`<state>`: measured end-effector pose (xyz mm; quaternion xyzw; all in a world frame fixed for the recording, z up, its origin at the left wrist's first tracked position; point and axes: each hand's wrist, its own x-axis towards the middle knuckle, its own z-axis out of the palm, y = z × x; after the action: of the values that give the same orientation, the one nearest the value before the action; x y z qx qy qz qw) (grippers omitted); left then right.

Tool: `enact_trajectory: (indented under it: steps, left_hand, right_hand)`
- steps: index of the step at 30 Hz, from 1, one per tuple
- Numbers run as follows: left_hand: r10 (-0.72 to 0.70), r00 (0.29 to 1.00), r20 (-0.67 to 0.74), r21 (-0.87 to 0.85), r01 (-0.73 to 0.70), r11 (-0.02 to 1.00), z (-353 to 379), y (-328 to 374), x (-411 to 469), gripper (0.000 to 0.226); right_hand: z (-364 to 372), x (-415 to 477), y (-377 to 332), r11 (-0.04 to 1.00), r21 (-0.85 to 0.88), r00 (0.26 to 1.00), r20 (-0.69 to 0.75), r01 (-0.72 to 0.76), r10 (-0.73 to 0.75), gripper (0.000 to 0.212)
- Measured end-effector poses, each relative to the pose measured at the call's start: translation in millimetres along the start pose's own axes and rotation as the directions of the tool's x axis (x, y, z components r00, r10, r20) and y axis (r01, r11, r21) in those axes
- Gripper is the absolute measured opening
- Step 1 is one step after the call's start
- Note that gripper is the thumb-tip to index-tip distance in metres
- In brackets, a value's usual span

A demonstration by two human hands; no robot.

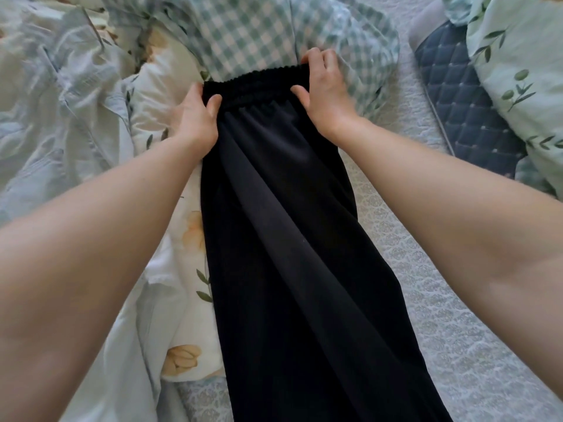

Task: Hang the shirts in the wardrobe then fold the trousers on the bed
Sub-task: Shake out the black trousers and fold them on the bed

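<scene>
Your left hand (pixel 195 114) and right hand (pixel 323 86) each grip one end of the elastic waistband of the black trousers (pixel 289 239), thumbs on top. The trousers lie lengthwise on the bed (pixel 441 315), waistband overlapping a checked fabric (pixel 243 35).

Black trousers (pixel 292 239) stretched lengthwise on the bed (pixel 426 300), waistband farthest.

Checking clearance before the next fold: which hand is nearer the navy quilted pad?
Right. The right hand grips the waistband of the black trousers at the end towards the navy quilted pad, without touching the pad. The left hand grips the waistband's far end.
</scene>
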<state>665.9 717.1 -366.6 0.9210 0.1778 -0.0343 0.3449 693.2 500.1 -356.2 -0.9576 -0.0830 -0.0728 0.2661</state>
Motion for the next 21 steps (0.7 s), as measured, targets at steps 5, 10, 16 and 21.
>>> enact_trajectory:
  steps: [5, 10, 16, 21]
  left_hand:
    - [-0.017, 0.998, -0.06, 0.023, 0.018, 1.0, -5.5, 4.1, -11.8, 0.043]
    - [-0.039, 0.992, -0.12, 0.0, 0.04, 0.999, -22.2, 7.9, -39.5, 0.048]
    - [0.072, 0.979, -0.188, -0.042, -0.081, 0.996, -29.5, 7.2, -129.2, 0.043]
    - [-0.001, 0.991, -0.135, -0.185, -0.024, 0.982, -6.2, -27.1, -233.3, 0.037]
  right_hand:
    - [-14.6, -26.8, -8.1, 0.99, 0.143, 0.998, -0.069, 0.0, 0.01, 0.052]
    - [-37.1, -101.5, -10.3, 0.961, 0.254, 0.983, -0.114, -0.111, 0.144, 0.065]
    - [-34.1, -237.1, -11.1, 0.947, 0.279, 0.984, -0.032, -0.158, 0.174, 0.046]
    - [-29.6, -338.6, -17.5, 0.961, 0.212, 0.976, 0.161, -0.179, 0.147, 0.038]
